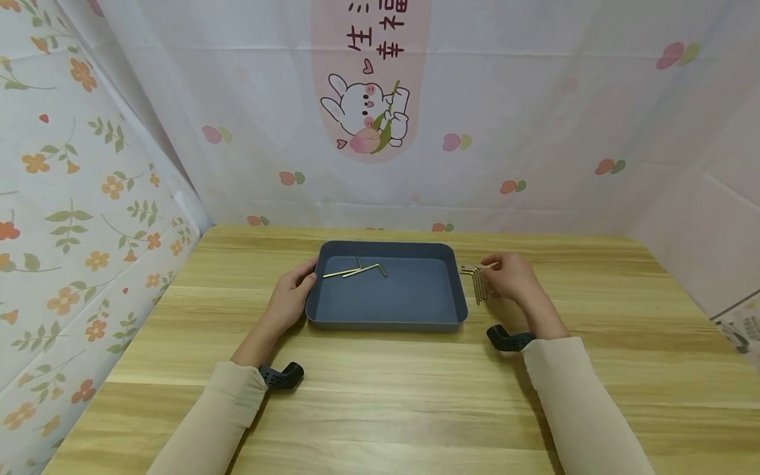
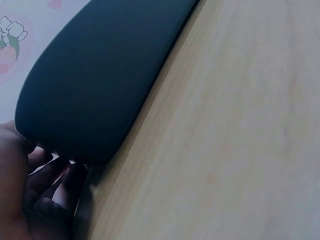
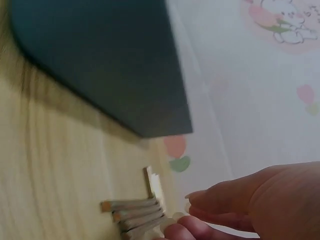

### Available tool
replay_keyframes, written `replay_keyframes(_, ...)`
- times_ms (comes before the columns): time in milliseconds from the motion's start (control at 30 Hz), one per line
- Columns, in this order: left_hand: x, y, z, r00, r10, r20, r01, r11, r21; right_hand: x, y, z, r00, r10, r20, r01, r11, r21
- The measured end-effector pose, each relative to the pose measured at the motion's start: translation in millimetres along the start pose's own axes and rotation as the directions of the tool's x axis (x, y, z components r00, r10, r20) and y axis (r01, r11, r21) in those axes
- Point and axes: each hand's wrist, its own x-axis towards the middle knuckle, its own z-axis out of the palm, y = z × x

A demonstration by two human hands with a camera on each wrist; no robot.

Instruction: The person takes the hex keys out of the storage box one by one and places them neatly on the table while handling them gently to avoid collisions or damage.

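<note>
A grey-blue rectangular tray (image 1: 386, 324) lies on the table, with a few brass-coloured hex keys (image 1: 371, 268) inside, toward its left. My left hand (image 1: 289, 295) holds the tray's left end, thumb at the rim and fingers along the outer wall; in the left wrist view its fingers (image 2: 62, 185) bend below the tray's corner. Just right of the tray, several more L-shaped hex keys (image 1: 477, 285) lie side by side. My right hand (image 1: 510, 276) is bent over them, fingertips (image 3: 177, 231) at the row's near side; no key plainly shows between thumb and fingers.
The wooden table (image 1: 392, 396) extends on both sides of the tray. Behind it hangs a white cloth (image 1: 499, 86) printed with a rabbit, and a flowered cloth (image 1: 77, 198) stands at the left. A dark wrist mount (image 1: 510, 340) sits on each forearm.
</note>
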Motion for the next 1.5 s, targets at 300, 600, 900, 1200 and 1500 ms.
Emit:
replay_keyframes(300,-0.2,-0.7,0.5,1.0,-0.002,0.0,0.002,1.0,0.012,-13,-27,-10,0.995,-0.102,0.008,0.101,0.99,0.1)
replay_keyframes(600,-2.9,-2.4,0.6,1.0,-0.011,0.004,0.011,1.0,-0.009,-14,-58,-3,0.987,-0.148,0.058,0.135,0.974,0.184)
replay_keyframes(900,-1.7,-3.0,0.0,1.0,-0.005,-0.013,0.006,1.0,0.018,-3,-89,7,0.976,-0.158,0.151,0.139,0.982,0.129)
replay_keyframes(1200,-11.4,23.6,-2.2,1.0,-0.014,0.009,0.013,1.0,0.022,14,-110,27,0.945,-0.201,0.259,0.173,0.977,0.126)
replay_keyframes(1500,-7.0,19.8,-1.3,0.999,-0.036,0.009,0.036,0.999,0.004,24,-130,47,0.905,-0.174,0.388,0.168,0.985,0.049)
